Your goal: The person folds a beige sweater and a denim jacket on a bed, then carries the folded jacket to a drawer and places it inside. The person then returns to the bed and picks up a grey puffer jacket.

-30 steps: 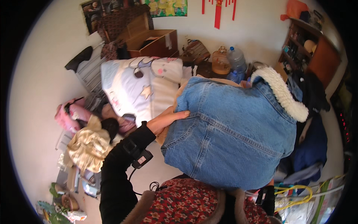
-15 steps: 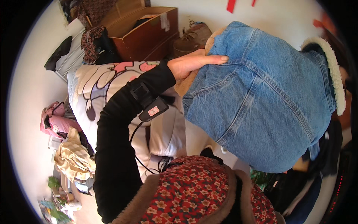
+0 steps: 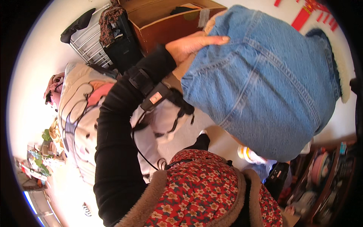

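Note:
A blue denim jacket (image 3: 264, 83) with cream fleece lining and collar is held up before me, filling the right half of the view. My left hand (image 3: 191, 45) is closed on its upper left edge, thumb flat on the denim and fingers behind it. Black sleeve covers my left arm, with a strapped-on device (image 3: 155, 97) and cable near the wrist. On the right, a black device (image 3: 278, 174) shows below the jacket's lower edge. My right hand is hidden behind the jacket, so its fingers cannot be seen.
A cartoon-patterned quilt (image 3: 83, 113) lies on the left. Beyond it stand a metal rack (image 3: 89, 43), a black suitcase (image 3: 123, 53) and an open wooden chest (image 3: 151, 34). Packed shelves (image 3: 321, 181) stand at the lower right. Red decorations (image 3: 302, 17) hang on the wall.
My view has turned to the right, bringing shelves and more red wall decorations into sight. The jacket has risen slightly with my left hand, whose hold looks the same.

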